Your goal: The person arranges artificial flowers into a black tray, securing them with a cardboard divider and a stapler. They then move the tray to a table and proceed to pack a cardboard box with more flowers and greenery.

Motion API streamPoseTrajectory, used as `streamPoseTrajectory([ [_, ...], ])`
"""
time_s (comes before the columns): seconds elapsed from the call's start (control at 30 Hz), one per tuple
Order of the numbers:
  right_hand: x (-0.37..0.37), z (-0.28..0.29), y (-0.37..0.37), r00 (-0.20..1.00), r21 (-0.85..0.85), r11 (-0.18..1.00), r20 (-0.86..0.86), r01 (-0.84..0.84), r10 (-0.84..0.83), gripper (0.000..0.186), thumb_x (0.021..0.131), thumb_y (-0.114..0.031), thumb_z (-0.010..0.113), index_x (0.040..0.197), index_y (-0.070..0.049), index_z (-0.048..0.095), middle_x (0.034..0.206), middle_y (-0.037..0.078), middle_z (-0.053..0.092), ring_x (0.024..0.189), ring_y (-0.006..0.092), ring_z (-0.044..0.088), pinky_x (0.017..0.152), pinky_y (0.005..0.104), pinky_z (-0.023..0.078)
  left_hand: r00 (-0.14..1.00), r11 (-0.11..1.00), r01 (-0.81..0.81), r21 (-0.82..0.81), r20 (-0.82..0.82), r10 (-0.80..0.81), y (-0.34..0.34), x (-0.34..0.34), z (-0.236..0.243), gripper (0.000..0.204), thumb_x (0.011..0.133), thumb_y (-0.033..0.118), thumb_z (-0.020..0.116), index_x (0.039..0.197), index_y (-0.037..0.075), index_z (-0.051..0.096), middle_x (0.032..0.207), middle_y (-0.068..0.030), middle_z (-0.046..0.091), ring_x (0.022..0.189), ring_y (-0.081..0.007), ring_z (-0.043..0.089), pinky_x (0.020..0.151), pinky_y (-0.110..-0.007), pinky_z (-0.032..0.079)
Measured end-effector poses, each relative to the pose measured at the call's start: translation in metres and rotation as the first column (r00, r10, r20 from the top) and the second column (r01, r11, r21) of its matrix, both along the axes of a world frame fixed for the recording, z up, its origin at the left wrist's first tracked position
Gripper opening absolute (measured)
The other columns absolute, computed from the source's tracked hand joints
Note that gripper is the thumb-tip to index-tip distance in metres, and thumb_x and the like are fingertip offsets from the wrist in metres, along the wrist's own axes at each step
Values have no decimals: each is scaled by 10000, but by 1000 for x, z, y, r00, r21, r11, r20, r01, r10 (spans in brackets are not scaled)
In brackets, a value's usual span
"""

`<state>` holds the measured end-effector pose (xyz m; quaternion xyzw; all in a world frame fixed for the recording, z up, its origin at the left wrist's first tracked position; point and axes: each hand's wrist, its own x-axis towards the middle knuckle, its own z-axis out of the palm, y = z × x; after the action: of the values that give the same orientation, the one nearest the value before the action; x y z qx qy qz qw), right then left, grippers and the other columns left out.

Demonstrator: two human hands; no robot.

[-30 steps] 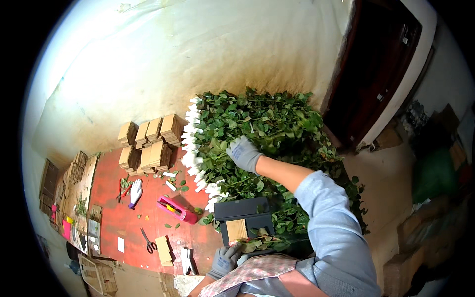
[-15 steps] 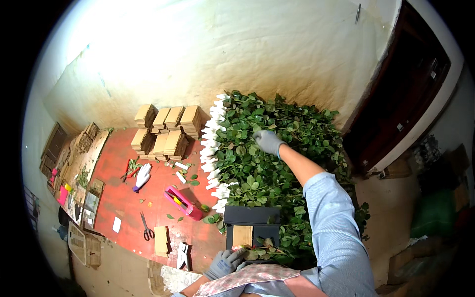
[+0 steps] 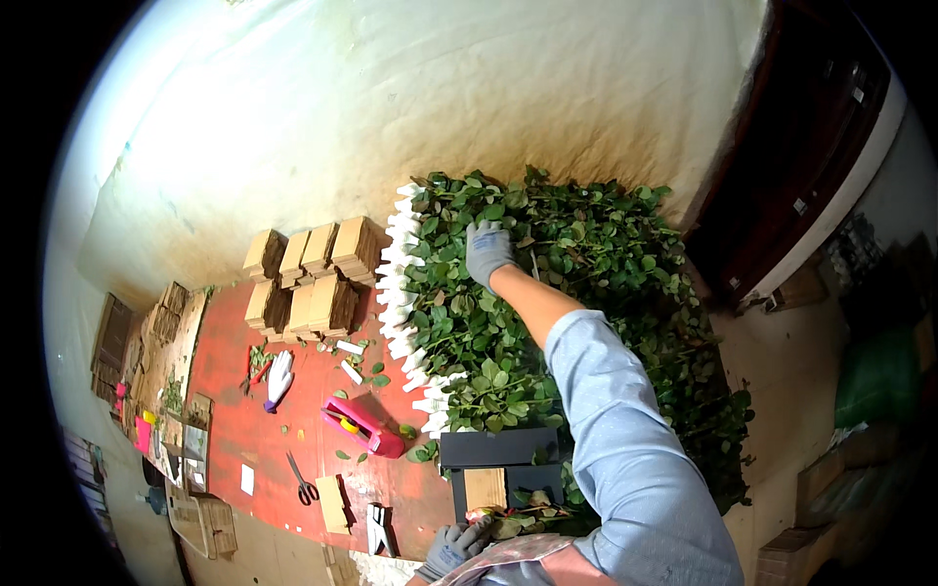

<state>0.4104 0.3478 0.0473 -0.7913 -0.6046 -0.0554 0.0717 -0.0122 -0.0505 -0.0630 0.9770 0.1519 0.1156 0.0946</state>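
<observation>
From here, the right hand (image 3: 489, 256) meets the leafy stems (image 3: 469, 322); I can't tell whether its fingers are clamped on any. The stems lie crosswise, white sleeves (image 3: 396, 296) at their left ends. The left hand (image 3: 454, 550), fingers curled, grip unclear, sits beside a black box (image 3: 500, 448) on the red table (image 3: 225, 352), by a pale wall (image 3: 440, 107).

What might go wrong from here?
The right hand is over densely packed leafy stems; pulling one out might snag or tear its neighbours. The white-and-black tool lies near the edge of the red table, so the left hand beside it could perhaps knock it off.
</observation>
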Motion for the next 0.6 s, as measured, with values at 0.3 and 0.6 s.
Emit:
streamPoseTrajectory([
  [0.3,81,-10,-55,925,-179,954,-256,241,-282,294,884,-245,696,1033,8,715,1082,196,739,1033,356,710,861,454,570,997,997,-70,-34,-17,69,-10,4,18,257,846,256,660,1063,173,770,1337,3,638,980,-192,587,762,-379,460],
  [0.6,92,-10,-75,633,-130,920,-690,370,-352,505,960,-475,658,1102,7,706,1064,184,746,925,320,710,829,440,563,994,994,-105,-34,24,106,-7,13,38,330,799,239,685,1110,152,754,1342,-16,642,987,-212,616,792,-398,497],
])
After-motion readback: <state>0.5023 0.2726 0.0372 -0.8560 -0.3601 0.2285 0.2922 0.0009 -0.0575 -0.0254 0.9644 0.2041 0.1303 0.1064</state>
